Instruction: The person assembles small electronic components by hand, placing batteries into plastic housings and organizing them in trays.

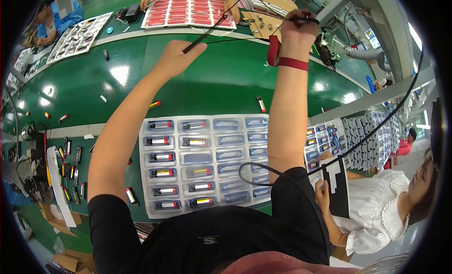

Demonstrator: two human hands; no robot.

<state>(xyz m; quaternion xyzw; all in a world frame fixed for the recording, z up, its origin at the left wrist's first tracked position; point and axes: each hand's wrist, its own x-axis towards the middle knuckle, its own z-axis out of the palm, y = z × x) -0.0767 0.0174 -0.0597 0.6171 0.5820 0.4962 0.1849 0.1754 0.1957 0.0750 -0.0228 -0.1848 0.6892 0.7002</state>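
Observation:
My left hand (181,58) reaches over the green bench, closed on a black coiled cord (207,33) that stretches away to the upper right. Further off on the right, my right hand (301,31) is raised with its fingers curled round a thin black object (306,19), seemingly part of a cord; its exact kind is unclear. A red strap (293,63) circles my right wrist. Under my arms lies a white plastic tray (175,117) with pale blue pockets. Small battery assemblies (162,173) in red, white, yellow and black fill most pockets of its two left columns.
Loose battery assemblies (132,196) lie on the green bench (221,81). Across it, a person's hands flank a tray of red pieces (188,12). At right, another person holds a black-and-white board (336,187) beside stacked trays (367,139). A black cable (376,128) crosses overhead.

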